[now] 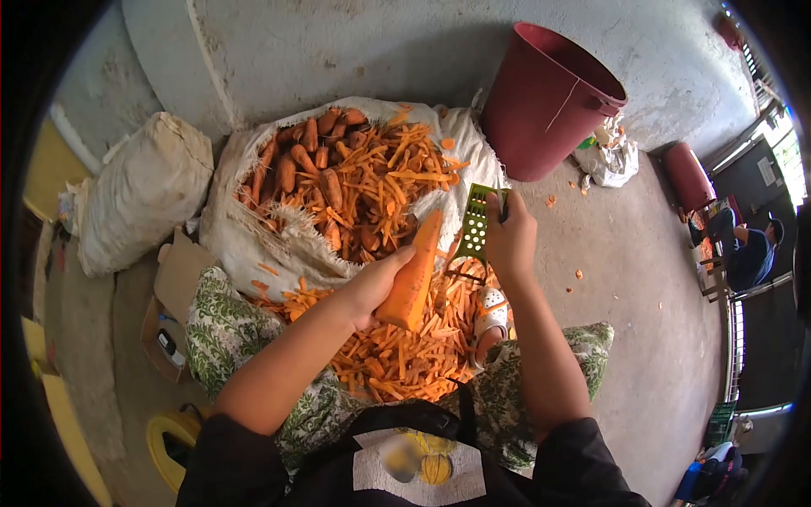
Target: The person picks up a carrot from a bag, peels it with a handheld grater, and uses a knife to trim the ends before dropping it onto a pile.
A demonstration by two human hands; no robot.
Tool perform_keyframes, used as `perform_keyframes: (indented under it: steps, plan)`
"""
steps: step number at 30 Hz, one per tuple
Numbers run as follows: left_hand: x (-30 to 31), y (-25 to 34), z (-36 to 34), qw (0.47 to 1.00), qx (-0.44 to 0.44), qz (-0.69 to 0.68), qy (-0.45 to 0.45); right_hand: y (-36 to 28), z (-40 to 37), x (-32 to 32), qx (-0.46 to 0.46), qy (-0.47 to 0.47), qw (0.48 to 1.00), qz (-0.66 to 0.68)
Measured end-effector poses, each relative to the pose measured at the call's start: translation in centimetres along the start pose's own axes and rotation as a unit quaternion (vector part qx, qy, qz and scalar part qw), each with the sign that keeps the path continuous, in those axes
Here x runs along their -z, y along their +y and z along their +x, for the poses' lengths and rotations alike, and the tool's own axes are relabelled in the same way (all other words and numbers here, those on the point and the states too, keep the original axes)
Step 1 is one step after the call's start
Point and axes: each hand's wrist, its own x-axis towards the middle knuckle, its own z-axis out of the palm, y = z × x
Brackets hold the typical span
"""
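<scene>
My left hand (381, 287) is wrapped round a large peeled carrot (415, 275), which has flat cut faces and a narrow end pointing up and away. In my right hand (512, 237) is a green grater (476, 221) with rows of holes, held tilted just right of the carrot and apart from it. Under both hands lies a thick heap of orange carrot strips (397, 359). Beyond them, an open white sack (232, 224) holds whole unpeeled carrots (309, 160) and more strips (397, 173).
A tall red bin (541, 106) stands by the wall, with a white plastic bag (610, 156) beside it. On the left are a filled sack (152, 190) and a cardboard box (160, 338). My foot in a white clog (490, 311) touches the heap. Another person (752, 253) sits far right.
</scene>
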Motion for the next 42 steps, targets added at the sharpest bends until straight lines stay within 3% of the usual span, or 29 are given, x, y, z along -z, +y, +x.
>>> perform_keyframes:
  steps: [2, 4, 6, 8, 9, 13, 16, 19, 20, 22, 23, 24, 25, 26, 28, 30, 31, 32, 34, 38, 42]
  plan:
    - [0.9, -0.3, 0.3, 0.999, -0.011, -0.016, -0.026, 0.3, 0.3, -0.2, -0.021, 0.002, 0.999, 0.03]
    - [0.6, 0.1, -0.2, 0.999, -0.014, -0.031, -0.012, 0.4, 0.6, -0.4, -0.112, -0.001, 0.988, 0.104]
    - [0.9, -0.2, 0.3, 0.998, -0.003, -0.053, -0.031, -0.2, 0.3, -0.4, -0.112, -0.013, 0.985, 0.132]
    - [1.6, -1.1, 1.5, 0.995, -0.012, -0.09, -0.034, -2.6, -0.8, -0.3, -0.187, -0.054, 0.944, 0.266]
    - [1.7, -1.4, 1.8, 0.991, -0.022, -0.128, -0.036, -3.3, -1.6, -0.5, -0.181, -0.079, 0.929, 0.312]
    - [0.6, -0.8, 1.0, 0.988, -0.006, -0.127, -0.091, -4.1, -3.6, -2.2, -0.135, -0.102, 0.951, 0.26]
    - [0.0, -0.8, 0.4, 0.993, -0.004, -0.116, -0.038, -4.6, -4.0, -2.1, -0.086, -0.11, 0.979, 0.151]
    - [0.6, -1.1, 0.8, 0.995, -0.021, -0.065, -0.077, -3.6, -3.5, -2.5, -0.083, -0.087, 0.99, 0.078]
    - [0.6, -1.0, 0.6, 0.995, -0.021, -0.065, -0.077, -2.3, -2.5, -2.9, -0.095, -0.025, 0.993, 0.067]
    - [0.2, -0.8, -0.5, 0.994, 0.075, 0.066, -0.042, -0.3, 0.3, -2.0, -0.122, 0.067, 0.99, 0.034]
    - [-0.2, -0.8, -1.0, 0.994, 0.049, 0.078, -0.058, 1.6, 2.0, -1.8, -0.15, 0.095, 0.984, 0.024]
    - [-0.7, -0.6, -1.6, 0.994, 0.05, 0.078, -0.056, 4.1, 3.2, -1.9, -0.098, 0.192, 0.975, -0.046]
    - [-1.1, -0.2, -2.2, 0.99, 0.016, 0.117, -0.076, 6.3, 4.7, -1.0, -0.19, 0.195, 0.955, 0.12]
    - [-1.3, 0.3, -2.6, 0.983, -0.02, 0.155, -0.098, 6.2, 4.8, -0.9, -0.191, 0.195, 0.954, 0.121]
    - [-0.8, 1.0, -2.3, 0.986, 0.017, 0.115, -0.123, 4.9, 4.9, -0.2, -0.192, 0.195, 0.959, 0.071]
    - [0.1, 0.3, -1.1, 0.959, -0.063, 0.276, -0.023, 4.2, 4.1, -1.1, -0.164, 0.167, 0.964, 0.125]
    - [0.8, -0.1, -0.4, 0.921, -0.138, 0.363, -0.003, 3.1, 3.6, -1.2, -0.145, 0.139, 0.97, 0.138]
    - [1.2, -0.3, -0.1, 0.921, -0.138, 0.363, -0.003, 1.9, 2.9, -1.1, -0.126, 0.111, 0.974, 0.151]
    - [1.3, 0.3, 0.2, 0.852, -0.16, 0.494, 0.067, -0.6, 1.9, -0.4, -0.055, 0.026, 0.995, 0.074]
    - [0.6, 1.7, -1.1, 0.78, -0.171, 0.584, 0.148, -1.6, 0.7, 0.5, 0.054, -0.204, 0.973, -0.096]
    - [1.7, 1.3, -0.4, 0.792, -0.193, 0.555, 0.163, -2.1, -0.9, 0.4, 0.091, -0.267, 0.956, -0.082]
